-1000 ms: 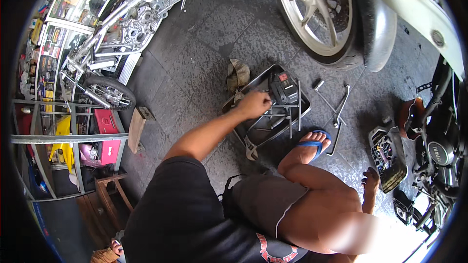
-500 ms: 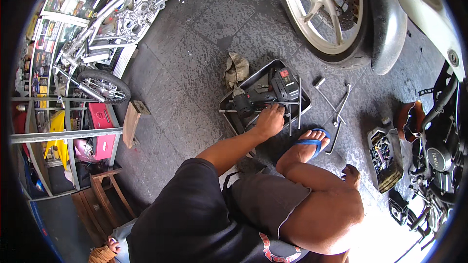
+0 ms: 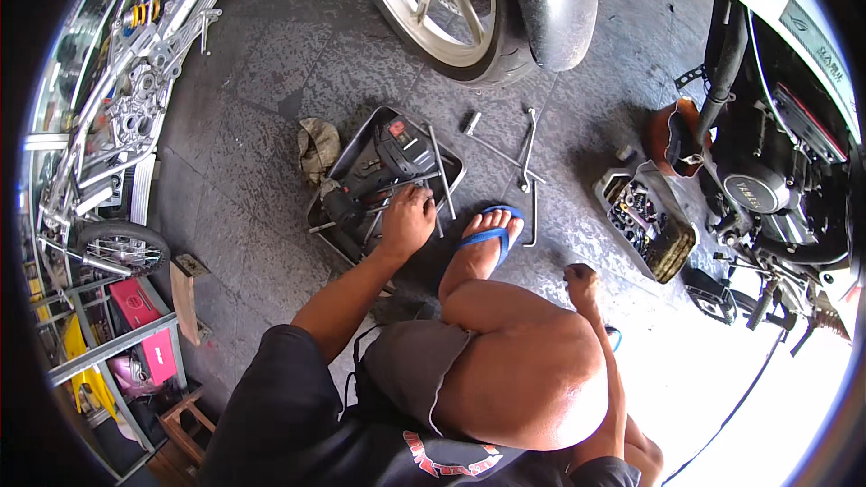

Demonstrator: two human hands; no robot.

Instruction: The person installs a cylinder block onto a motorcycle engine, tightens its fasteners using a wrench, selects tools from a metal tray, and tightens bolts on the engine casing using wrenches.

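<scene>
Tool tray (image 3: pixel 354 148) on the floor (image 3: pixel 257 162), at eleven o'clock from the left hand (image 3: pixel 410 218); a stretch of floor separates its rim from the wheel (image 3: pixel 456 6) at twelve. Left hand, over the tray's five o'clock edge, has uncovered the drill's nose since one second earlier; neither hand's grip can be told. Tray: drill (image 3: pixel 397 159), rods (image 3: pixel 443 171). Parts box (image 3: pixel 646 171), three o'clock: small parts (image 3: pixel 639 215).

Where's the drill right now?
In the head view, the drill lies in the tray left of centre, just beyond the left hand and left of the blue sandal.
</scene>
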